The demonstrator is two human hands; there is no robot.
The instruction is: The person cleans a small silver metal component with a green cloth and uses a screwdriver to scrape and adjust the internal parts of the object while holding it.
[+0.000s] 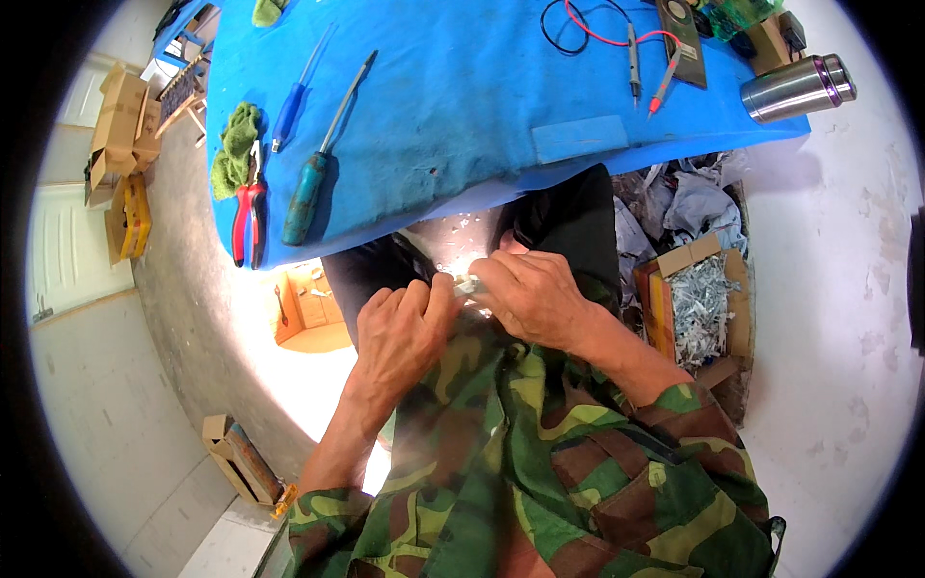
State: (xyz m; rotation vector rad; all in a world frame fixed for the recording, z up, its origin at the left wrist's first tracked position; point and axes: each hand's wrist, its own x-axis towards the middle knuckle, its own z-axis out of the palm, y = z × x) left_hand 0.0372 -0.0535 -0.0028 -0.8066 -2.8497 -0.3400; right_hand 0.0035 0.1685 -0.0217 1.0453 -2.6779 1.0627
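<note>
Pinching a small pale object (468, 285) between them, both hands sit together over the lap, just below the near edge of the blue-covered desk (462, 96). Left hand (405, 332): fingers curled, thumb and fingertips closed on the left end of the object. Right hand (535, 294): fingers bent over, closed on its right end. Object mostly hidden by the fingers; its kind cannot be told. Sleeves are camouflage pattern, pushed up the forearms.

On the desk, left side: red-handled pliers (249, 220) lying beside a green cloth (234, 144); a teal-handled screwdriver (313, 178) just right of the pliers; a blue-handled screwdriver (294, 106) further up. Far side: red and black test leads (636, 53) and a steel flask (798, 89) lying on its side at the right corner.

Floor, right of the person: open cardboard box (737, 308) holding grey scrap pieces.
</note>
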